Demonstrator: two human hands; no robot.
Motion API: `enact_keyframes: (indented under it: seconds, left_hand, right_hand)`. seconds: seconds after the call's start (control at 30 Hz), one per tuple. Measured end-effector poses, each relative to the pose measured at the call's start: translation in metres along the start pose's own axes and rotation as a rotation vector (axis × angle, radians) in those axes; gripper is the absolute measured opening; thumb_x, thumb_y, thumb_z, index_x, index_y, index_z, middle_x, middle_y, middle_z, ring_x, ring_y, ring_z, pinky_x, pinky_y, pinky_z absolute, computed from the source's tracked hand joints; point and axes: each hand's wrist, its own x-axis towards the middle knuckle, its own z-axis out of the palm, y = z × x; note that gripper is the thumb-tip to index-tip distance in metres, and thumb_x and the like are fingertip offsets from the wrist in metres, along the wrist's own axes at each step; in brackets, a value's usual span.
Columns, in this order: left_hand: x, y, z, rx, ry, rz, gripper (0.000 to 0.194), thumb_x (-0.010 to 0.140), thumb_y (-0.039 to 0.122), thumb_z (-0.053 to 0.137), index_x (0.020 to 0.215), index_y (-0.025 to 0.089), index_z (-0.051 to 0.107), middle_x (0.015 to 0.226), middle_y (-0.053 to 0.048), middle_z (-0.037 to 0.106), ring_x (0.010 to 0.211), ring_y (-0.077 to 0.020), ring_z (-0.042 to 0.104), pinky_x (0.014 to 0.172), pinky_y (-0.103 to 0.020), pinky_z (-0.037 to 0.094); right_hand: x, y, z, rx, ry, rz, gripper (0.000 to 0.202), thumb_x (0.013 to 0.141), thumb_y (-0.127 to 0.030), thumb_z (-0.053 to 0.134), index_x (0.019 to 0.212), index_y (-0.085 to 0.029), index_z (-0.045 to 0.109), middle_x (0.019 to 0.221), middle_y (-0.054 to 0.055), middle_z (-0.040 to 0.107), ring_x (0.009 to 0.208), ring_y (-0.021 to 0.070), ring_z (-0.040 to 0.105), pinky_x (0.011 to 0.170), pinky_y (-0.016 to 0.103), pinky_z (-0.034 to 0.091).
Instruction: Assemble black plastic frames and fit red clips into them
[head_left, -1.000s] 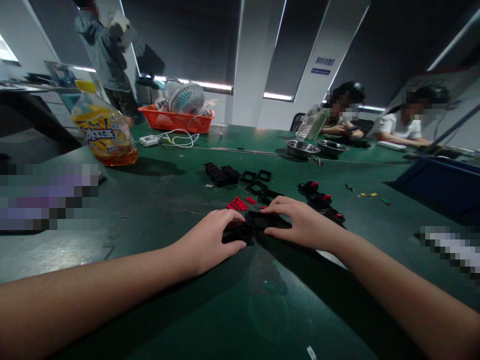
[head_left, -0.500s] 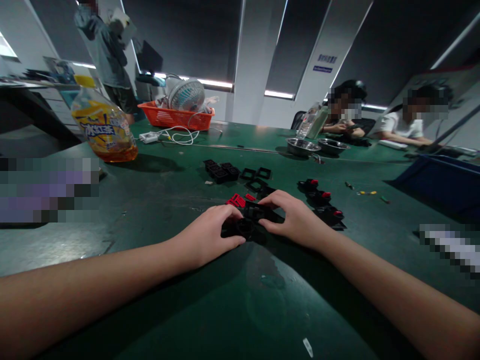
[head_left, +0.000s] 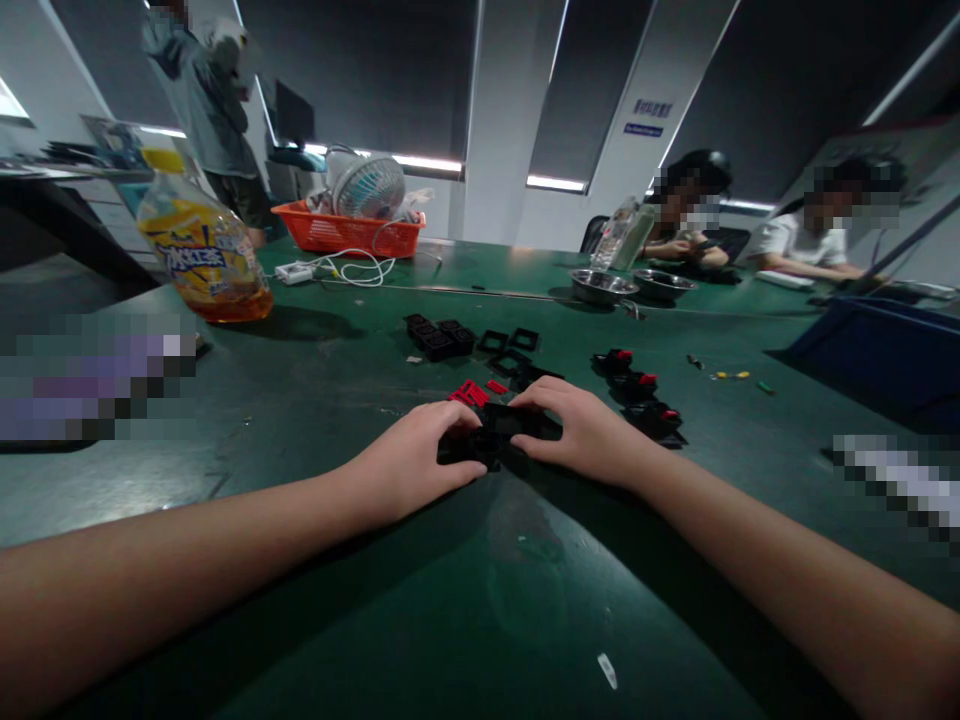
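Observation:
My left hand (head_left: 409, 462) is curled with thumb and fingers around a black plastic housing (head_left: 486, 447) low on the green table. My right hand (head_left: 581, 425) pinches a black square frame (head_left: 501, 418) against that housing's upper side. Fingers and shadow hide part of both pieces, and I cannot tell whether they are locked together. Small red plastic pieces (head_left: 469, 393) lie just beyond my left fingertips. Further off are thin black square frames (head_left: 510, 362) and a cluster of black blocks (head_left: 439, 337). To the right stand black units with red parts (head_left: 636, 385), in a row.
A tea bottle (head_left: 202, 240) stands at left. Behind are an orange basket (head_left: 349, 230) with a fan, a white cable (head_left: 367, 268) and metal bowls (head_left: 602, 287). A blue bin (head_left: 885, 355) sits at right. Two people sit across the table; another stands at back left.
The black frame in my right hand has tilted and sits lower over the housing. Both hands stay in nearly the same place; the whole view has shifted slightly.

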Motion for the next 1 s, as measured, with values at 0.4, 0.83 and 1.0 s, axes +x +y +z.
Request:
enact_keyframes:
  seconds: [0.4, 0.83, 1.0]
  left_hand:
    - [-0.0011, 0.0002, -0.0004, -0.003, -0.01, -0.016, 0.031, 0.077, 0.023, 0.072, 0.106, 0.017, 0.062, 0.109, -0.009, 0.067, 0.102, -0.0266, 0.061, 0.09, -0.042, 0.05]
    - [-0.002, 0.0005, -0.0011, 0.026, -0.017, -0.01, 0.031, 0.079, 0.023, 0.071, 0.108, 0.017, 0.061, 0.112, -0.009, 0.067, 0.106, -0.0273, 0.061, 0.092, -0.043, 0.05]
    - [-0.0013, 0.001, -0.0011, 0.023, -0.023, -0.014, 0.029, 0.079, 0.023, 0.07, 0.106, 0.018, 0.061, 0.112, -0.009, 0.067, 0.107, -0.0275, 0.061, 0.093, -0.043, 0.05]
  right_hand:
    - [0.0002, -0.0007, -0.0011, 0.006, 0.0, 0.005, 0.031, 0.08, -0.032, 0.072, 0.105, -0.014, 0.069, 0.104, 0.011, 0.066, 0.1, 0.0257, 0.062, 0.089, 0.041, 0.05]
    - [0.0005, -0.0026, -0.0036, 0.004, -0.011, -0.004, 0.028, 0.08, -0.032, 0.072, 0.104, -0.016, 0.069, 0.103, 0.011, 0.067, 0.098, 0.0254, 0.063, 0.088, 0.041, 0.05]
    - [-0.0001, -0.001, -0.003, 0.001, -0.02, -0.008, 0.031, 0.081, -0.032, 0.072, 0.106, -0.014, 0.069, 0.105, 0.011, 0.066, 0.099, 0.0251, 0.062, 0.089, 0.04, 0.05]
